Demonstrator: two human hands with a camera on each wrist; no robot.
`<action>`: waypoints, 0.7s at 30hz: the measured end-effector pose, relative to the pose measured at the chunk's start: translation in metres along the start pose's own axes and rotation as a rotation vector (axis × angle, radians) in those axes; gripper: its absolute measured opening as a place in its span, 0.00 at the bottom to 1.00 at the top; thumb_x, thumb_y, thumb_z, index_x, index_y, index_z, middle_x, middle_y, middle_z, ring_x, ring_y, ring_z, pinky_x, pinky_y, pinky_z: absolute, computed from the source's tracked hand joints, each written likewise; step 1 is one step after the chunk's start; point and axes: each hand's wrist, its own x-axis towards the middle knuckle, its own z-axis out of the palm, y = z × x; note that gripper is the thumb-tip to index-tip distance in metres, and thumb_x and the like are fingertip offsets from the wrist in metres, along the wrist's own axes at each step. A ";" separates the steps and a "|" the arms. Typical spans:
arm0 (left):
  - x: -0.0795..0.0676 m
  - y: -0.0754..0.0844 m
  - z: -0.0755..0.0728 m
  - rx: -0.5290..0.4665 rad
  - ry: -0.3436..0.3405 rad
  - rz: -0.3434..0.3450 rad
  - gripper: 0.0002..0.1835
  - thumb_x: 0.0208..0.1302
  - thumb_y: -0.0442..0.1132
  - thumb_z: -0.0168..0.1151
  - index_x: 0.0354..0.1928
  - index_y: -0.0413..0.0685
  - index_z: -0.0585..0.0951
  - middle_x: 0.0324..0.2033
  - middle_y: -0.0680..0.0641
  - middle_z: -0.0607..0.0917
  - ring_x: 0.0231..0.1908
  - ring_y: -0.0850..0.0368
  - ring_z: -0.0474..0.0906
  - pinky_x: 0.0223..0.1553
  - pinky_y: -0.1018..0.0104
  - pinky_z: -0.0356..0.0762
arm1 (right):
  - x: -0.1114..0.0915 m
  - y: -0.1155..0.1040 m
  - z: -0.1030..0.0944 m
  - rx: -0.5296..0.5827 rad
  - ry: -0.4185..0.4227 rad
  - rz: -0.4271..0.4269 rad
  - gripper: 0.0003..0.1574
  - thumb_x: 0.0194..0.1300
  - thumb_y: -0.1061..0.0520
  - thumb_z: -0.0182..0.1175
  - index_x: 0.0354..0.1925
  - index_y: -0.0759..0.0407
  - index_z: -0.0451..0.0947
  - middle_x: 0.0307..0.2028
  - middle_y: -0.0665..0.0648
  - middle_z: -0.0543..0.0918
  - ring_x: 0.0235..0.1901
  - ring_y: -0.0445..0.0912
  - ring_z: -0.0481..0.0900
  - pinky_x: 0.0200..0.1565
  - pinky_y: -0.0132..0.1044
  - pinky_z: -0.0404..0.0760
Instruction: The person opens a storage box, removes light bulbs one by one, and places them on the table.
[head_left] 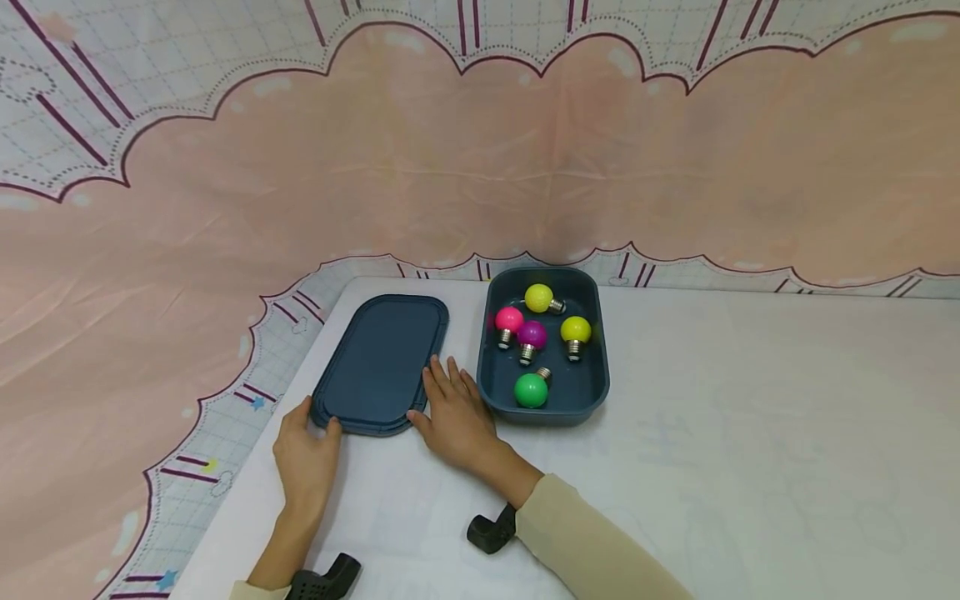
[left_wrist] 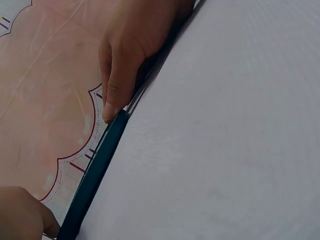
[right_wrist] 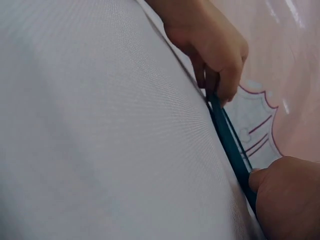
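A dark blue rounded lid lies flat on the white table, its rim showing as a thin dark strip in both wrist views. At its near left corner, my left hand grips the edge, thumb on the near side and fingers round the left side. My right hand holds the near right corner, its thumb on the corner and its fingers along the right edge. Close beside the right hand stands a dark blue tray. Inside lie yellow bulbs, a pink bulb, a purple bulb and a green bulb.
White table spreads to the right of the tray and in front of the hands. Its left edge runs diagonally just past the lid. A peach patterned cloth hangs behind. Black wrist devices sit at both cuffs.
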 end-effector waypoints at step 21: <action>0.002 0.007 -0.007 0.089 -0.106 -0.003 0.28 0.60 0.29 0.60 0.61 0.22 0.67 0.54 0.22 0.72 0.56 0.26 0.66 0.56 0.35 0.61 | -0.001 -0.003 -0.009 0.080 0.144 -0.046 0.37 0.72 0.46 0.51 0.70 0.64 0.58 0.67 0.64 0.64 0.66 0.59 0.62 0.64 0.49 0.62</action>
